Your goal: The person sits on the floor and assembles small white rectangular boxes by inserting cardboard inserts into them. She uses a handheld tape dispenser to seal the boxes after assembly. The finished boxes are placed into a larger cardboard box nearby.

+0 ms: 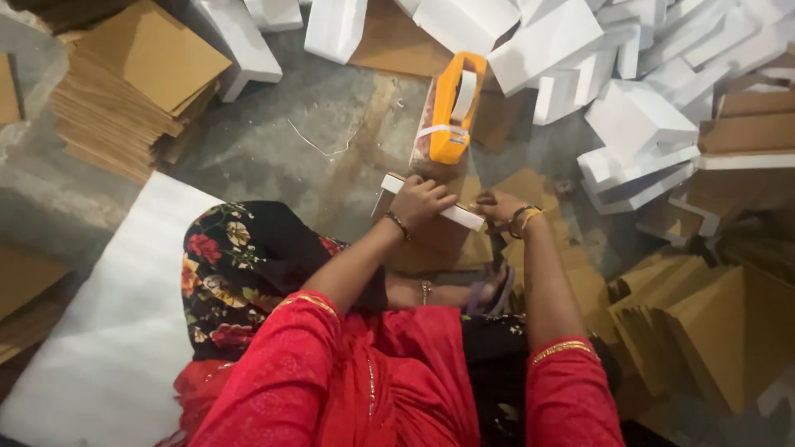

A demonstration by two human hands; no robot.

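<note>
We judge the narrow white cardboard strip (431, 201) light, stiff yet creasable, so our left hand (421, 201) clamps its middle while our right hand (497, 207) pinches the far end.

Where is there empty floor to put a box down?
Bare grey floor lies between the brown cardboard stack and the orange tape dispenser. The white sheet is bare too. The white box pile on the right is crowded.

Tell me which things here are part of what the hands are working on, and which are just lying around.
In hand:
left hand
right hand
white-edged box piece
orange tape dispenser

Lying about:
finished white boxes
stack of brown cardboard sheets
large white sheet
folded brown cardboard
</note>
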